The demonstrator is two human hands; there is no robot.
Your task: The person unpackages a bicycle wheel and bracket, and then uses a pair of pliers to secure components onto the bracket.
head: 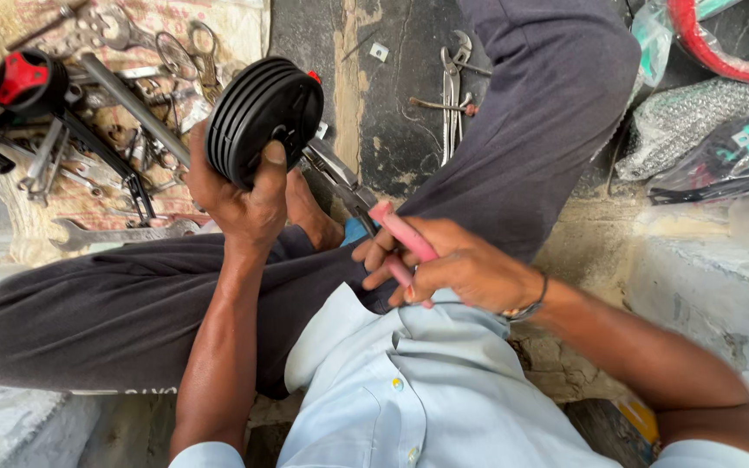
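Floor: cracked concrete floor (pixel 396 130), beyond fingers.
Packages: clear plastic bags (pixel 721 147), right of fingers.
Left hand (pixel 240 195): fingers clasp black wheel (pixel 263 117).
Right hand (pixel 444 264): fingers clamp pink-handled pliers (pixel 373 212).

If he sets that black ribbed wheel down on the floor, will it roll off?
Probably, if stood on edge: the black wheel is round, gripped by the left hand. Laid flat it should stay. Its ribbed rim likely grips well.

Cracked concrete floor (pixel 400 130) w/ dark stains; daylight; worn mat (pixel 236 26) top left.
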